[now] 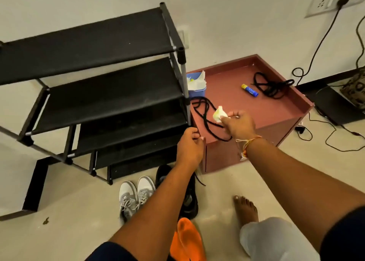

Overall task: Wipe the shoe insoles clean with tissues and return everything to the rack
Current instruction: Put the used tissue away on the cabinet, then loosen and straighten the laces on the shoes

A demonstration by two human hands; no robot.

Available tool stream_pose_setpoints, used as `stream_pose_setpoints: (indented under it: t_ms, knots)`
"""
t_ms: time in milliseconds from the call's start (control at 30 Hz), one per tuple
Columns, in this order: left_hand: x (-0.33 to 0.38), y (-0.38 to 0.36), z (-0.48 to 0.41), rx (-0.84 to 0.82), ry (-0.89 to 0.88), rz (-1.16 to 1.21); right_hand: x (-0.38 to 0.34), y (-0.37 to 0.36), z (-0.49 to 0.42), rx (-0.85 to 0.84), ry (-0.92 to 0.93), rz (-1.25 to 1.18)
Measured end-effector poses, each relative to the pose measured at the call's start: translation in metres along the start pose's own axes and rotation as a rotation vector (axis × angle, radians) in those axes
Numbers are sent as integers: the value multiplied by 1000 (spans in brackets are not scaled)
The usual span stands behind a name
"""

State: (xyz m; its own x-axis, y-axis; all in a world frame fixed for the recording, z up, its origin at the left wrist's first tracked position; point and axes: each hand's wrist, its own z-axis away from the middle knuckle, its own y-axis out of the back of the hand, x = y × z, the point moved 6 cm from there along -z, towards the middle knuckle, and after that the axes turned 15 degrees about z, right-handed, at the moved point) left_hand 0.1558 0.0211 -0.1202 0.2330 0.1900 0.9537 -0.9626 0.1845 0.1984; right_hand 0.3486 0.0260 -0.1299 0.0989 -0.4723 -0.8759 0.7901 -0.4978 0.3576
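Pinching a crumpled tissue (218, 114) between thumb and fingertips, our right hand (238, 125) hung over the near edge of the red-brown cabinet (276, 110). The wad stuck out at ten o'clock from the knuckles and showed a yellowish stain. Our left hand (189, 146) was curled by the foot of the front post of the shoe rack (98, 43); whether it held the post, a black lace (207, 120) or nothing, we could not tell. We judged the tissue feather-light, soft and easily torn, best taken by a clean fold. What we took for orange insoles (187, 239) lay on the floor at six o'clock, well apart from the grip; they looked thin and bendy, best lifted by an edge. A blue tissue box (197, 88) stood at eleven o'clock from the right hand.
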Motion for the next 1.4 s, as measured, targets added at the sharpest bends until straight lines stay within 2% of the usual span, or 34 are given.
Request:
stream_pose_setpoints:
  t_ms: [100, 233, 500, 633, 733, 933, 1200, 1300, 1400]
  knots:
    - [15, -9, -30, -18, -26, -18, -29, -7, -45, 29, 35, -1]
    - [16, -16, -74, 0, -84, -31, -60, -35, -111, 107, 139, 121]
    - [-9, -16, -126, 57, -150, 74, -113, -92, -177, 146, 415, 589]
    - [-21, -13, -131, 61, -211, 149, -118, -114, -196, 163, 498, 829]
    - [-29, -10, -130, 60, -186, 195, -113, -122, -197, 124, 541, 965]
    - [-30, 9, -117, 86, -110, 180, -105, -109, -170, 100, 509, 886]
    - [-29, 65, -35, 181, -30, 110, -86, -68, -35, 158, 428, 455]
    - [-48, 87, 14, 197, 5, 45, -57, -72, 43, 46, 455, 382]
    - [-79, 107, 64, 214, 74, -28, -9, -92, 116, -118, 416, 479]
